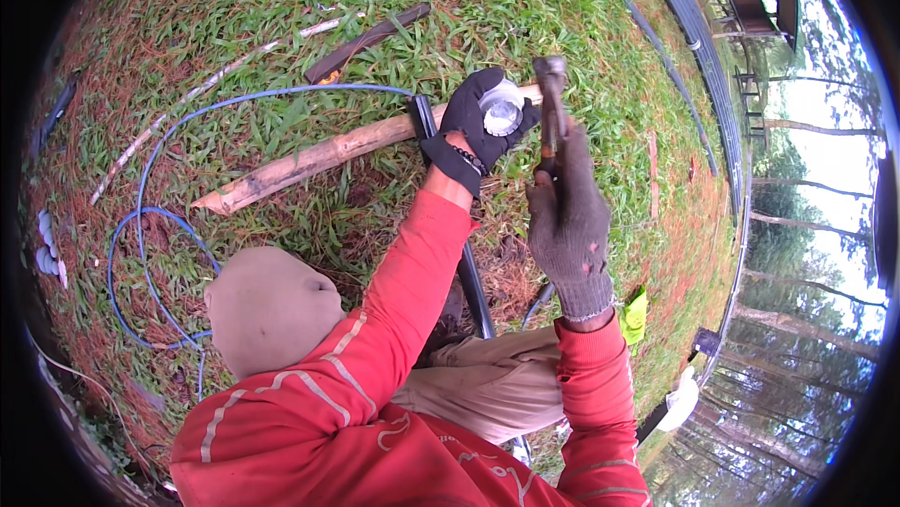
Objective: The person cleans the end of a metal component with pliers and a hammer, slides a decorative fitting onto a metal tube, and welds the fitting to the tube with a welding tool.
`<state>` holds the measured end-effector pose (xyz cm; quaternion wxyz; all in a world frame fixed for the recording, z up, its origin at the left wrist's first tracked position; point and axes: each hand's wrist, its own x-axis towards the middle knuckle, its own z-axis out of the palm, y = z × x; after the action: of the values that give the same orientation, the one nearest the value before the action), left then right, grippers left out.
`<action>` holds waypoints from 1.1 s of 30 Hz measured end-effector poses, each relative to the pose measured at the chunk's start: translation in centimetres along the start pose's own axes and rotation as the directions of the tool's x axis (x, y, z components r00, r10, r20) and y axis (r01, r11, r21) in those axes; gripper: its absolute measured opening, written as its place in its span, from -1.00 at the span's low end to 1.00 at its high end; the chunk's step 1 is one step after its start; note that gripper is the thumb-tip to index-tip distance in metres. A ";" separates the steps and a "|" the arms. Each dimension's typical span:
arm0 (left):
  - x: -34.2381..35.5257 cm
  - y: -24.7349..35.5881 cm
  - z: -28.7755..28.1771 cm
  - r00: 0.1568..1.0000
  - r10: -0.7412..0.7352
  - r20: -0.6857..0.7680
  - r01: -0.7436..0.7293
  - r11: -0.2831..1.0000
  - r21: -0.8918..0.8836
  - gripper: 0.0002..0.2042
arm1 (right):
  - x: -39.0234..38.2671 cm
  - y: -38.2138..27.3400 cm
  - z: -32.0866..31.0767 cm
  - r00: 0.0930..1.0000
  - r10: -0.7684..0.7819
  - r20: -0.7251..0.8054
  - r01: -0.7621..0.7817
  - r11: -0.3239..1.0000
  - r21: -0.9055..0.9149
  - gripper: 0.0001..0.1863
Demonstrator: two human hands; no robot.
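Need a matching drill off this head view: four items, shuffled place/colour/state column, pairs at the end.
1. Hammer
2. Wooden stake
3. Thin hose or cable
4. Round object

A. Blue, partly looped
B. Silvery, in the left grip
C. Pointed at one end
D. Held in the right grip

Pairs: 1-D, 2-C, 3-A, 4-B
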<state>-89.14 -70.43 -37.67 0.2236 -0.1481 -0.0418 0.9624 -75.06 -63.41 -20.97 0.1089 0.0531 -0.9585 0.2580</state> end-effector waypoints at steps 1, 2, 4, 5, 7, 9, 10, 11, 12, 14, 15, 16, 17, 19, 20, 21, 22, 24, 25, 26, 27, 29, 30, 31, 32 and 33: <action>0.3 -0.6 -0.3 0.987 0.140 0.084 -0.150 0.981 0.125 -0.70 | -0.1 0.3 0.0 1.000 0.002 0.000 -0.002 1.000 -0.002 -0.28; 0.5 -0.2 -0.9 0.999 0.040 0.000 -0.040 0.998 0.039 -0.71 | -0.3 0.8 -0.1 0.993 -0.001 0.116 0.005 0.999 -0.031 -0.29; 0.7 0.7 -2.1 0.996 -0.058 -0.069 0.053 0.996 -0.070 -0.74 | -0.3 0.6 -0.2 0.971 0.018 0.237 -0.004 0.998 -0.060 -0.31; 1.3 1.4 -2.3 0.984 -0.171 -0.048 0.160 0.971 -0.176 -0.75 | -0.3 0.1 -0.3 0.970 0.011 0.243 0.002 0.999 -0.052 -0.31; 0.2 -0.9 -0.3 0.989 -0.070 -0.130 0.062 0.996 -0.064 -0.76 | -0.8 0.2 -1.1 0.984 0.176 0.027 -0.177 0.984 0.039 -0.30; 0.6 -0.6 -0.1 0.977 -0.141 -0.158 0.128 0.988 -0.090 -0.75 | -0.6 0.6 -0.3 0.994 0.070 -0.081 -0.063 0.994 0.089 -0.29; 0.6 -0.4 -0.4 0.996 -0.061 -0.067 0.065 0.997 0.052 -0.75 | 0.0 0.3 -0.2 1.000 0.028 0.005 -0.028 1.000 0.010 -0.30; 0.6 0.0 -0.8 0.994 -0.081 -0.074 0.084 0.996 0.042 -0.75 | 0.4 -0.1 -0.1 0.996 -0.008 0.094 0.014 0.998 -0.068 -0.30; 0.3 0.1 -0.5 0.991 -0.106 -0.079 0.109 0.994 0.028 -0.74 | 0.4 0.6 -0.2 0.962 0.043 0.269 -0.023 0.997 -0.076 -0.30; 1.0 0.4 -1.2 0.988 -0.152 -0.032 0.152 0.988 -0.012 -0.75 | -0.1 0.8 -0.4 0.976 0.045 0.215 -0.032 0.997 -0.067 -0.30; 1.0 0.2 -1.6 0.980 -0.197 0.010 0.197 0.979 -0.052 -0.75 | -0.5 0.9 -0.4 0.985 0.054 0.165 -0.045 0.997 -0.056 -0.31; 1.2 -0.5 -1.7 0.996 -0.086 -0.023 0.087 0.995 0.052 -0.77 | -0.5 0.2 -0.7 0.990 0.101 0.101 -0.099 0.995 -0.025 -0.32; 1.1 -1.1 -2.0 0.998 0.029 -0.063 -0.019 0.987 0.158 -0.78 | -0.7 0.4 -0.6 0.989 0.104 0.107 -0.102 0.995 -0.024 -0.32; 2.2 0.1 -3.5 0.988 0.156 0.017 -0.153 0.931 0.332 -0.80 | -0.2 -0.1 0.2 0.995 0.074 0.062 -0.074 0.997 0.009 -0.33; 2.4 0.6 -3.7 0.980 0.194 0.047 -0.197 0.902 0.385 -0.80 | 0.1 -0.3 0.6 0.997 0.044 0.055 -0.044 0.999 -0.005 -0.34; 1.7 -0.3 -1.9 0.997 0.016 -0.072 -0.001 0.978 0.209 -0.82 | -0.4 0.8 0.0 0.997 0.064 0.047 -0.062 0.997 -0.035 -0.34; 1.2 0.0 -1.0 0.975 -0.154 -0.162 0.159 0.987 0.023 -0.83 | -0.6 1.8 0.1 0.989 0.037 0.146 -0.026 0.997 -0.075 -0.35; 0.9 -0.1 -1.6 0.997 -0.077 -0.033 0.079 0.993 0.091 -0.83 | -0.2 0.7 -0.7 0.940 0.125 0.316 -0.099 0.990 -0.096 -0.35; 0.6 0.0 -1.6 0.995 -0.003 0.097 -0.012 0.989 0.149 -0.83 | -0.4 0.9 -0.5 0.939 0.123 0.323 -0.098 0.991 -0.091 -0.35; 0.1 -0.1 -1.6 0.997 -0.037 -0.070 0.044 0.993 0.109 -0.81 | -0.7 1.4 -0.2 0.974 0.118 0.191 -0.111 0.993 -0.046 -0.34; 0.2 -0.1 -1.6 0.997 -0.035 -0.067 0.043 0.993 0.111 -0.81 | -0.6 1.2 -0.2 0.985 0.116 0.124 -0.112 0.993 -0.037 -0.33; 0.4 -0.4 -1.5 0.993 0.110 0.029 -0.114 0.938 0.328 -0.80 | -0.2 0.9 -0.1 0.991 0.113 0.078 -0.110 0.993 -0.047 -0.32; 0.4 -0.3 -1.4 0.994 0.107 0.031 -0.111 0.938 0.329 -0.80 | 0.0 1.1 -0.1 0.969 0.158 0.191 -0.151 0.987 -0.051 -0.31; 0.4 -0.1 -1.4 0.998 0.056 -0.016 -0.050 0.967 0.250 -0.79 | 0.2 1.3 -0.3 0.932 0.201 0.302 -0.192 0.980 -0.060 -0.31; 0.5 0.1 -1.4 0.998 -0.001 -0.059 0.011 0.986 0.167 -0.77 | 0.0 1.5 -0.5 0.932 0.204 0.298 -0.194 0.979 -0.063 -0.31; 0.4 0.2 -1.7 0.993 -0.057 -0.105 0.065 0.995 0.079 -0.75 | -0.3 1.8 -0.6 0.949 0.204 0.240 -0.201 0.979 -0.038 -0.31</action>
<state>-89.09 -70.41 -39.39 0.2608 -0.1866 0.0049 0.9472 -74.93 -61.60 -21.41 -0.0358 -0.0151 -0.9667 0.2531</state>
